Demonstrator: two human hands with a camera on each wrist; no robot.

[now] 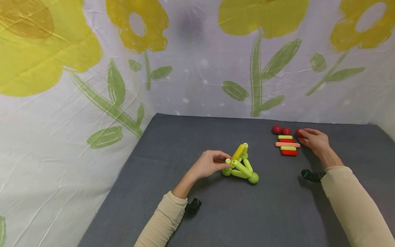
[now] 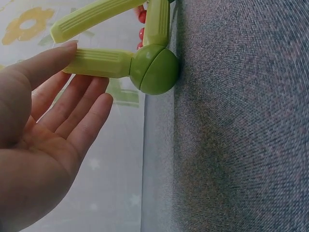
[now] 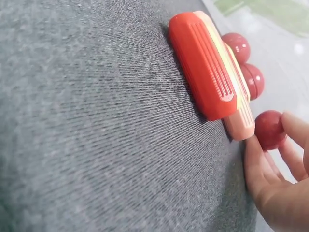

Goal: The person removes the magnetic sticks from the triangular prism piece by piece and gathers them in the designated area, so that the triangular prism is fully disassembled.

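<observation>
A small frame of yellow-green rods (image 1: 242,168) and green balls (image 1: 253,178) stands on the dark table. At its left corner, my left hand (image 1: 211,164) pinches an upright yellow-green rod (image 2: 101,63) between thumb and fingers. That rod rises from a green ball (image 2: 155,70) resting on the cloth. A brighter yellow rod (image 1: 238,151) leans at the back of the frame. Farther right, my right hand (image 1: 318,140) holds a red ball (image 3: 269,129) between thumb and fingertips, close to the end of a pink rod (image 3: 240,124).
Two more red balls (image 1: 281,130) sit left of my right hand. Below them lies a row of red, yellow-green and pink rods, with a red rod (image 1: 289,153) nearest me. A flower-printed curtain (image 1: 197,79) hangs behind the table (image 1: 247,212).
</observation>
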